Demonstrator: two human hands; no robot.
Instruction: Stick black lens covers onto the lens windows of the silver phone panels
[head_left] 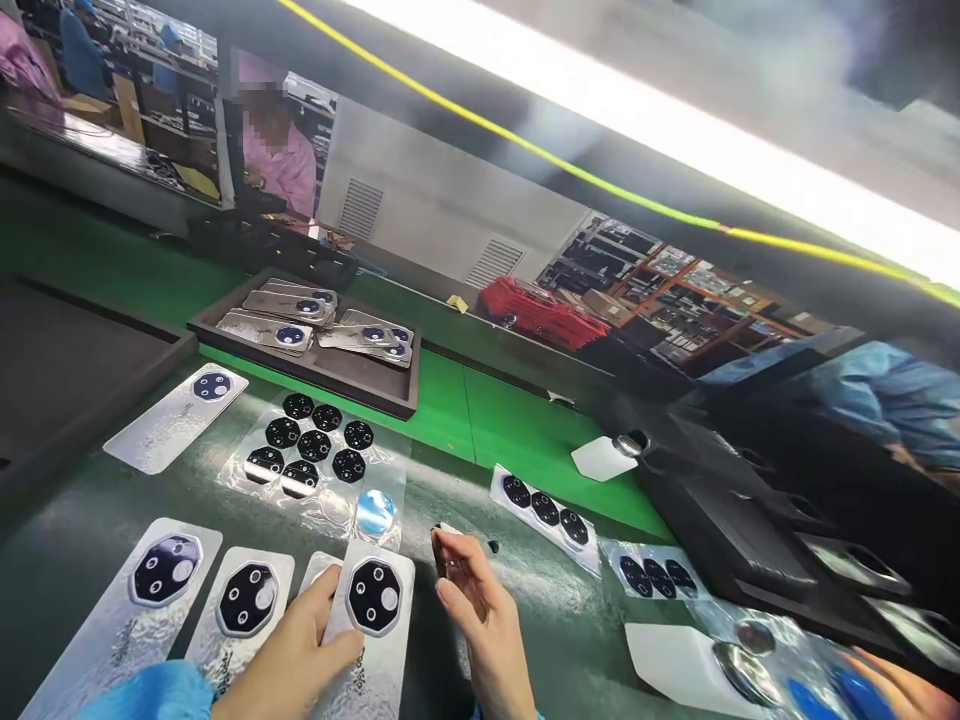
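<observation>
My left hand (292,655) presses down on a silver phone back cover (371,640) with a black octagonal camera ring, thumb and fingers closed on its left edge. My right hand (480,620) hovers just right of it, fingers pinched on a small dark piece I cannot make out. Two more silver covers (161,590) (244,610) lie to the left. A clear film sheet (315,450) carrying several black octagonal rings lies beyond them.
A dark tray (360,385) of stacked covers stands on the green belt (495,420). Another cover (176,415) lies at left. Film strips with rings (547,510) (656,575) and white blocks (675,655) sit right. Another person's hand (900,685) is at the lower right; a person in pink (281,160) works far behind.
</observation>
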